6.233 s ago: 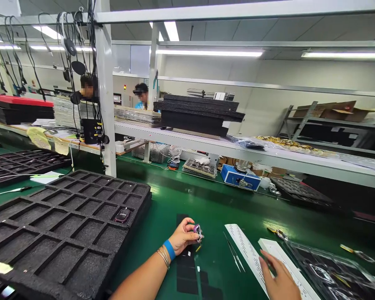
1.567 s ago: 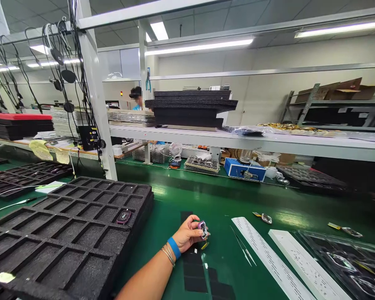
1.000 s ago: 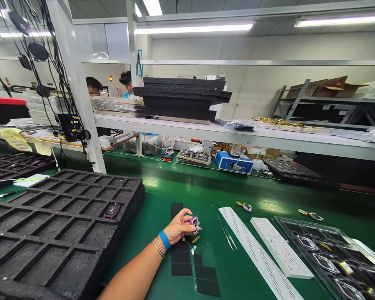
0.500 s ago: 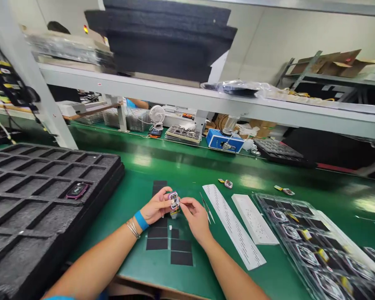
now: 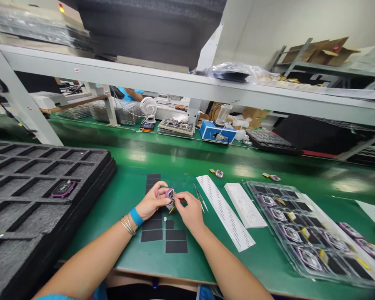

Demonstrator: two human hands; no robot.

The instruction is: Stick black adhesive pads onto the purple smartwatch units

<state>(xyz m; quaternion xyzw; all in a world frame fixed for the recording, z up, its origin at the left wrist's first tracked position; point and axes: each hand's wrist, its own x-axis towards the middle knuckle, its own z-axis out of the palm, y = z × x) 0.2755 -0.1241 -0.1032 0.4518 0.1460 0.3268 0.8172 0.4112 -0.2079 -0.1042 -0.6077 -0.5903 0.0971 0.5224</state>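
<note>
My left hand (image 5: pixel 151 201) holds a small purple smartwatch casing (image 5: pixel 170 198) upright above the green mat, and a thin yellow tab (image 5: pixel 171 210) hangs below it. My right hand (image 5: pixel 188 211) pinches at the casing's lower right side; the fingers hide what they grip. Just right of my right hand lie fine metal tweezers (image 5: pixel 200 198). On a black foam tray (image 5: pixel 93 155) to the left sits another purple casing (image 5: pixel 63 188). Several black pads (image 5: pixel 153 235) lie under my hands.
Right of the tweezers lie a perforated white strip (image 5: pixel 225 212) and a shorter white strip (image 5: pixel 245 205). Beyond them is a clear blister tray (image 5: pixel 276 225) of purple casings. A white shelf (image 5: pixel 112 71) runs overhead, and a co-worker's blue sleeve (image 5: pixel 129 93) shows beneath it.
My right hand has come in from the lower right and reached the casing, which my left hand still holds. The view has tilted down, lowering the shelf and showing both forearms.
</note>
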